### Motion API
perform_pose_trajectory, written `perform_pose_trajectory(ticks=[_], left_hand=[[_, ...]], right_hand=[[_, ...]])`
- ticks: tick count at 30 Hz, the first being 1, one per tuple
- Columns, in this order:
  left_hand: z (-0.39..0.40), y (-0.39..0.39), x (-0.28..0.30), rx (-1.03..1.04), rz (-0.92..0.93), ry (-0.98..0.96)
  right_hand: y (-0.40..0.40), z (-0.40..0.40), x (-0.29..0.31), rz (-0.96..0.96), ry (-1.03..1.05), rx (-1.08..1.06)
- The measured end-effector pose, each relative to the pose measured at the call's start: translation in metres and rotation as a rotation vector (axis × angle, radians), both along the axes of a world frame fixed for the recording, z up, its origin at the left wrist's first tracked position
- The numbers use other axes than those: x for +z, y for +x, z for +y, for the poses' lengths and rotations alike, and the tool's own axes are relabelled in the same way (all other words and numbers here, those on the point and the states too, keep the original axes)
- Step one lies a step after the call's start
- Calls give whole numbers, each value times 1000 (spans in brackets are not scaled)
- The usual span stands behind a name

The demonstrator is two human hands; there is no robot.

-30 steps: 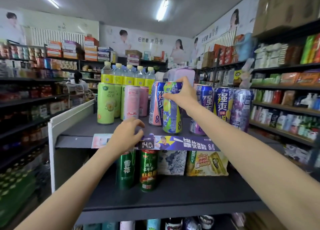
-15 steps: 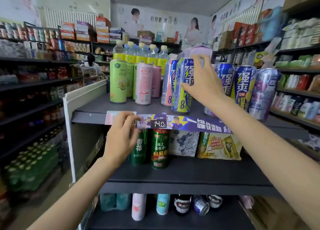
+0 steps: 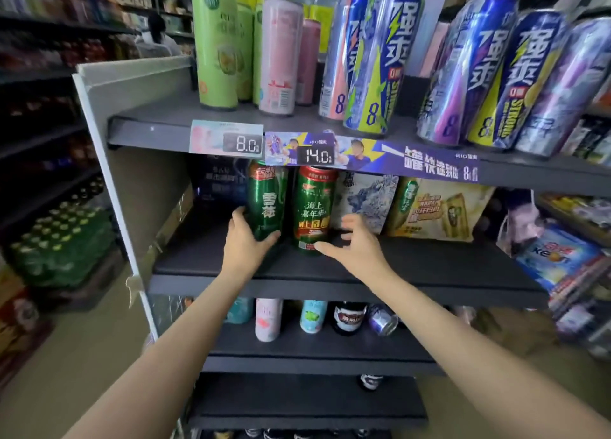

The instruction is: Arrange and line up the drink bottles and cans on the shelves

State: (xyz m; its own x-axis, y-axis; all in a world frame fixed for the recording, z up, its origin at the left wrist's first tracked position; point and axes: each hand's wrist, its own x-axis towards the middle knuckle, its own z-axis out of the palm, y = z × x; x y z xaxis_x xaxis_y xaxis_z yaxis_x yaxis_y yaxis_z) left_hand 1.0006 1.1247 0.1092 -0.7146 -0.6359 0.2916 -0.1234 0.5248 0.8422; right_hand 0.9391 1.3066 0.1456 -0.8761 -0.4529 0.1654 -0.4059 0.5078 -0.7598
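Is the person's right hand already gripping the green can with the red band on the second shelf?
No, the right hand hovers open beside the red-banded green can, thumb near its base, fingers not wrapped around it.

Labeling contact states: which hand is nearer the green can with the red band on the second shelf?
Right. The right hand is open at the base of the green can with the red band, thumb beneath it, about touching. The left hand grips the plain green can beside it.

Pink price tag [image 3: 226, 138] reads "8.0". Blue shelf strip [image 3: 370, 155] reads "RIO" and "14.0". Blue-yellow can [image 3: 380, 58] reads "8" and "STRONG". Blue pack [image 3: 555, 256] reads "KEON".
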Motion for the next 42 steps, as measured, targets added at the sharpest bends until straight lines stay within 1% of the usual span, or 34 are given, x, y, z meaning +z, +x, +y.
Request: perform_pose_trajectory(ticks=[3,7,11,14,18,23,31,38,40,42], left_hand=[[-5,-10,3,-2,-61,24],[-8,-13,0,-31,-93,35],[-11,-13,-2,-10,-95,8],[-9,-13,-4,60,-107,-65],[-15,-8,-6,161,-106,-79],[-30,7,-5,207,-95,-42],[-31,20,-5,216,-104,-36],[-25,25,-2,158,-125,-28],[-19,31,-4,161,-105,-42],[-13,39,-6,165,-85,-67]], right_hand=[[-16,-26,-9,-103,-107,-28],[-24,-51,-15,-135,-132,-84],[-24,-59,-20,-59,-152,-187],[-23,-60,-25,21,-187,-309],[-27,-46,-34,87,-197,-394],[-33,-29,-34,69,-198,-347],[-16,-38,-32,28,-204,-228],[-10,-78,-29,-52,-119,-145],[-9,-75,-33,-58,-51,-119],[-8,-63,-40,-19,40,-74]])
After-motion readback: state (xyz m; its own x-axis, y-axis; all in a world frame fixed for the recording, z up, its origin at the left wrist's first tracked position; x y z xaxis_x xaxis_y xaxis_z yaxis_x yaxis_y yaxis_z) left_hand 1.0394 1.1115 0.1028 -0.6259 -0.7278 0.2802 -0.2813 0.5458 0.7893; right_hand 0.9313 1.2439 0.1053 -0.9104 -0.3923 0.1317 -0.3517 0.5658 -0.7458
